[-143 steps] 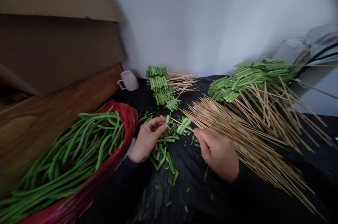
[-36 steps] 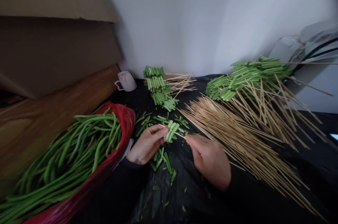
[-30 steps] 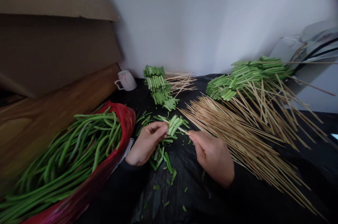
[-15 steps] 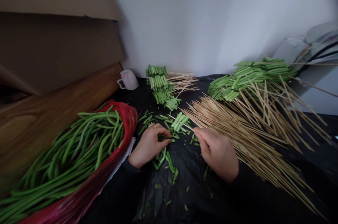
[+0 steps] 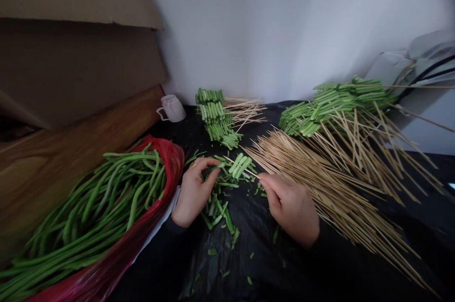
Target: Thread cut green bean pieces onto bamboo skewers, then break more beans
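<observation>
My right hand (image 5: 289, 207) pinches a bamboo skewer (image 5: 254, 175) near one end; several cut green bean pieces (image 5: 241, 165) sit side by side on it. The skewer's bare tip points left. Just left of that tip, my left hand (image 5: 197, 188) holds a single bean piece (image 5: 221, 165) between thumb and fingertips, apart from the skewer. Loose cut bean pieces (image 5: 222, 212) lie on the black plastic sheet (image 5: 256, 245) below and between my hands. Beyond my right hand spreads a large pile of bare skewers (image 5: 320, 178).
Filled bean skewers lie in a stack (image 5: 216, 119) at the back and a larger heap (image 5: 334, 103) at the back right. A red bag (image 5: 172, 160) of long green beans (image 5: 103, 197) stands at left. A white mug (image 5: 173, 108) is near the wall, beside a cardboard box (image 5: 81, 69).
My left hand has risen from the loose pieces towards the skewer tip, with a bean piece now showing in its fingers. My right hand and its skewer have hardly moved.
</observation>
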`<state>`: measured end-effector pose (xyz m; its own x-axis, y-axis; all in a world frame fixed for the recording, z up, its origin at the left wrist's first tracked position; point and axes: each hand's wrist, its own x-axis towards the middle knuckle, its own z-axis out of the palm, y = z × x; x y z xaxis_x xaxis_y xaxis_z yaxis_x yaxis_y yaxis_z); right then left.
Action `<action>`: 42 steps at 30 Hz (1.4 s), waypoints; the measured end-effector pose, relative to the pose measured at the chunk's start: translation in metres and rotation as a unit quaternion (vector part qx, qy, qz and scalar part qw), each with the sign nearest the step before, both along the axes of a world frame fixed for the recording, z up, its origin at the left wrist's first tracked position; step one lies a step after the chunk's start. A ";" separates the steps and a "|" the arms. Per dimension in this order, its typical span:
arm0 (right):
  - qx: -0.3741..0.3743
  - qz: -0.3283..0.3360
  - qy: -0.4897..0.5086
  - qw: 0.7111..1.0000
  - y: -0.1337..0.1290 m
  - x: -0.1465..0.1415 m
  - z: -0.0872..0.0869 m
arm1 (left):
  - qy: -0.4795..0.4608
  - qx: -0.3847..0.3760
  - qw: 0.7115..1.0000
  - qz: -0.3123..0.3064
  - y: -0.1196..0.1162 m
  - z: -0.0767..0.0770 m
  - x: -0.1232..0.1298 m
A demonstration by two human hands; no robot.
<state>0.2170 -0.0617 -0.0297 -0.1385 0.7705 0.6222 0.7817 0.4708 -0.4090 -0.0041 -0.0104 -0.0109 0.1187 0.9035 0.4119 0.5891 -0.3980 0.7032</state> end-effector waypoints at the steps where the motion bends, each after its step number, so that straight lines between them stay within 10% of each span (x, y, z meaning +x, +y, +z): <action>1: 0.001 0.001 0.002 1.000 0.000 0.000 0.000 | -0.048 -0.004 0.999 0.013 0.001 0.000 -0.001; 15: -0.023 0.015 -0.019 0.999 -0.003 -0.002 0.000 | -0.462 -0.278 0.840 -0.060 -0.002 0.005 0.004; 42: -0.054 0.023 -0.031 0.998 -0.006 -0.005 -0.002 | -0.499 -0.313 0.807 -0.028 0.001 0.005 0.001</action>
<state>0.2124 -0.0677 -0.0316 -0.2112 0.8242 0.5255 0.7859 0.4628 -0.4101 -0.0029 -0.0098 -0.0063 0.0576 0.9764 -0.2082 -0.4029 0.2135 0.8900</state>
